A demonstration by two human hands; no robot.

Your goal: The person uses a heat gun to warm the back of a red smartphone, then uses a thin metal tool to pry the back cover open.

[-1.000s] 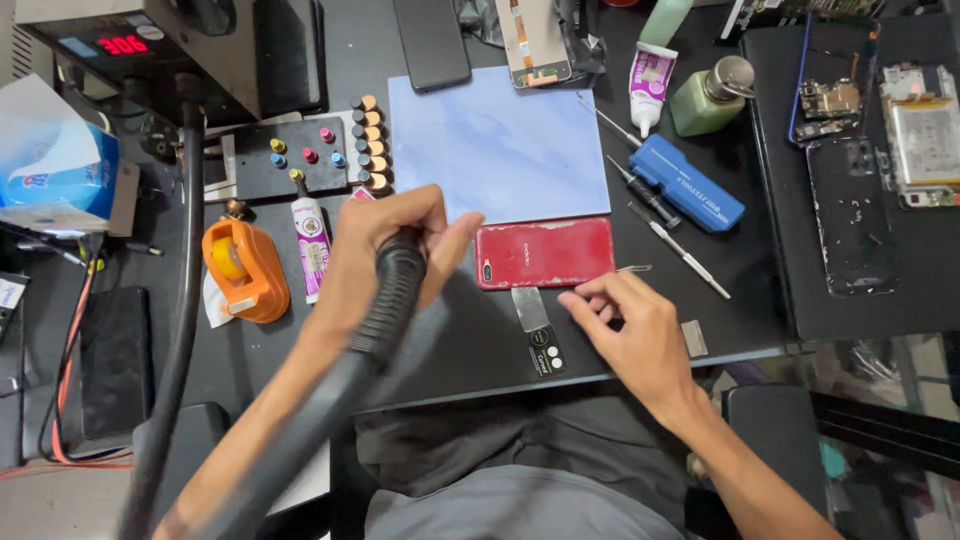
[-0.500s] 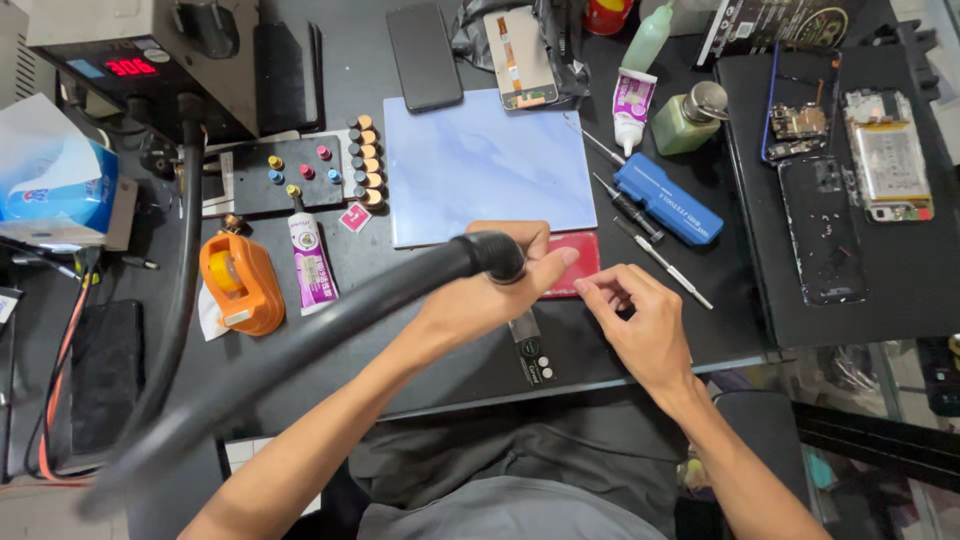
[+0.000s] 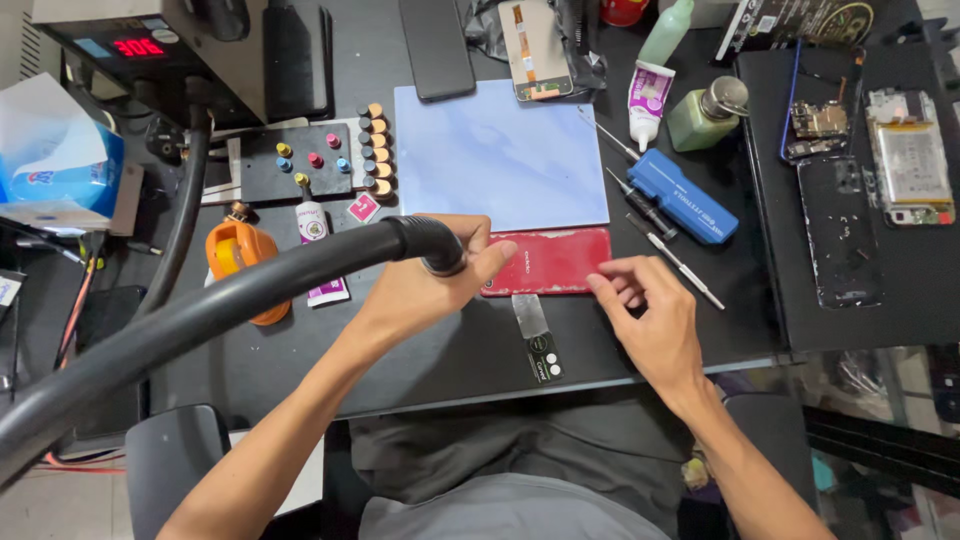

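A red phone back [image 3: 555,262] lies flat at the near edge of a pale blue mat [image 3: 500,155]. My left hand [image 3: 425,290] grips the black handle of a hot-air tool [image 3: 425,243], and its thick black hose [image 3: 200,310] runs off to the lower left. The nozzle end is hidden behind my fingers, at the phone's left end. At the phone's right end, the fingertips of my right hand [image 3: 650,320] rest on the edge, spread, with nothing visible in them. A thin metal pry blade with a black handle [image 3: 537,340] lies just in front of the phone.
A hot-air station with a red display [image 3: 140,45] stands at the back left. Nearby are an orange tape dispenser [image 3: 235,260], a tray of coloured caps [image 3: 300,165], a blue tool case [image 3: 683,195], a green bottle [image 3: 705,118], and opened phones on a black mat [image 3: 850,180].
My left hand swung the hot-air handle to the right over the phone, then drew back a little, and more of the red back shows. My right hand stayed at the phone's right end.
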